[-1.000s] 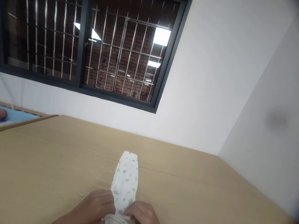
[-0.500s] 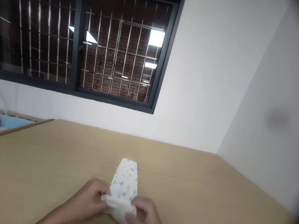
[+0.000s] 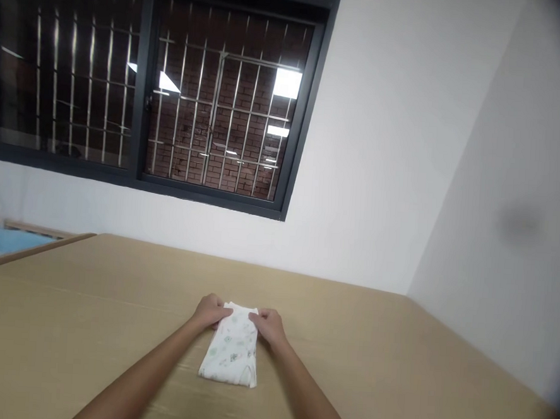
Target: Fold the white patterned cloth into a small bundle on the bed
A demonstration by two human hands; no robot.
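Hands — left hand (image 3: 212,311), right hand (image 3: 267,324) — pressed the folded cloth's (image 3: 231,353) far edge, twelve o'clock; folding looked nearly finished, smoothing seemed next.

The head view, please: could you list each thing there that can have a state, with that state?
Printed cloth: folded into a short stack, lying flat on the table.
Left hand: fingers resting on the cloth's far left corner.
Right hand: fingers resting on the cloth's far right corner.
Window: shut, barred outside.
Table: bears the cloth.
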